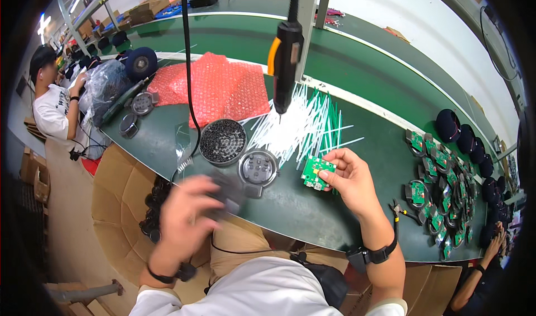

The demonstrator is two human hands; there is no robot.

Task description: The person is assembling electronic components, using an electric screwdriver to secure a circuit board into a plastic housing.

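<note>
My right hand point(352, 179) pinches a small green circuit board point(314, 171) by its right edge, thumb on top. My left hand point(187, 218) is smeared by motion, its fingers and thumb around a blurred dark plastic housing point(226, 193) near the table's front edge. Between my hands a round dark plastic housing point(258, 168) lies on the table. Behind the left hand stands a round dish of small black screws point(223, 142). A black electric screwdriver point(286, 65) with an orange lever hangs point down above a pile of white and green strips point(296, 126).
Red bubble wrap point(223, 90) lies at the back left. Many boards mounted on housings point(441, 187) crowd the right side, beside yellow-handled pliers point(403, 211). Cardboard boxes point(120, 215) stand below the edge. One co-worker point(56, 104) sits left; another's hand point(494, 243) shows right.
</note>
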